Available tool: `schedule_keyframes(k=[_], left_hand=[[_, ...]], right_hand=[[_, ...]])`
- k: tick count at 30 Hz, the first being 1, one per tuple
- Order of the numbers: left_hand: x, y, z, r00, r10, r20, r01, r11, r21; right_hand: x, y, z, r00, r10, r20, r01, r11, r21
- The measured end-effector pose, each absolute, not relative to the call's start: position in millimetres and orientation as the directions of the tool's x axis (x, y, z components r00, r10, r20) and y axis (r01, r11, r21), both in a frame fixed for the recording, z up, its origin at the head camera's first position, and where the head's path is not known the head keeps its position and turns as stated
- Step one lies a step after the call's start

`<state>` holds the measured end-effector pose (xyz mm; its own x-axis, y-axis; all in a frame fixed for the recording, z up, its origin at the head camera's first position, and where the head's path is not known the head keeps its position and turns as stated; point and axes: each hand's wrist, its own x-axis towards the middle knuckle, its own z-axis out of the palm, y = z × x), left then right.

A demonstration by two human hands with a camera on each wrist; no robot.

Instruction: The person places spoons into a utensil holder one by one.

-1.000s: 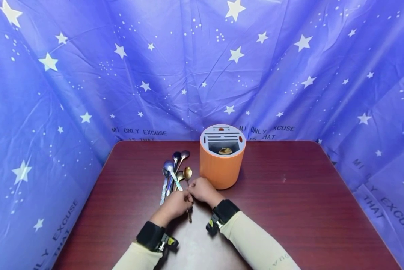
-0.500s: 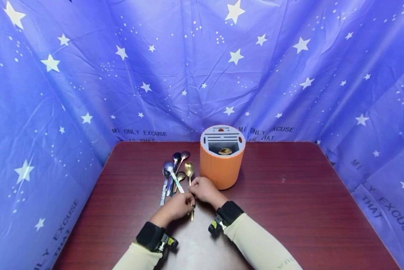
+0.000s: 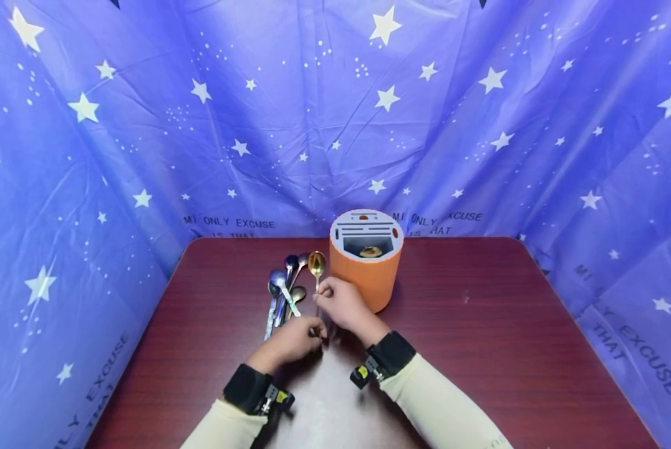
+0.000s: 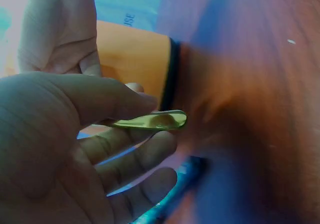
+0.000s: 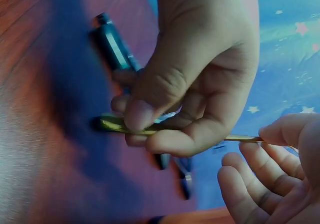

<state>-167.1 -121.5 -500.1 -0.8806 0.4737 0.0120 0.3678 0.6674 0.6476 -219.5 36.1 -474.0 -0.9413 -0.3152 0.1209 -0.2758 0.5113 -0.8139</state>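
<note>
Both hands hold one gold spoon [image 3: 316, 264], its bowl pointing away from the person. My left hand [image 3: 297, 340] pinches the handle near its end between thumb and index finger, the other fingers spread apart in the left wrist view. Farther up the handle, close below the bowl, my right hand [image 3: 343, 304] pinches it with thumb and index finger [image 5: 250, 159]. Just left of the hands lies a loose pile of spoons, among them one with a patterned handle [image 3: 288, 298] and a smaller gold one [image 3: 297, 294].
Right behind my right hand stands an orange round utensil holder [image 3: 377, 280] with a grey slotted top; a gold spoon bowl [image 3: 371, 252] shows in its large opening. The dark red table [image 3: 481, 337] ends at a blue star-printed curtain [image 3: 290, 125].
The gold spoon has come up off the table and moved away from the person, its bowl now beside the holder. My right hand has moved forward along with it; the pile stays put.
</note>
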Motion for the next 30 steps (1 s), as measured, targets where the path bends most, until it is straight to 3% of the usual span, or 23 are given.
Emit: schedule_keyframes(k=[13, 30], left_hand=[[-176.2, -110.4, -445.7, -0.873, 0.464, 0.152, 0.433, 0.592, 0.680], [-194.4, -93.1, -407.6, -0.929, 0.306, 0.206, 0.341, 0.499, 0.797]], right_hand=[[-209.2, 52.1, -414.4, -0.944, -0.219, 0.245, -0.306, 0.313, -0.899], [-225.6, 81.4, -362.2, -0.934, -0.142, 0.329, -0.355, 0.238, -0.904]])
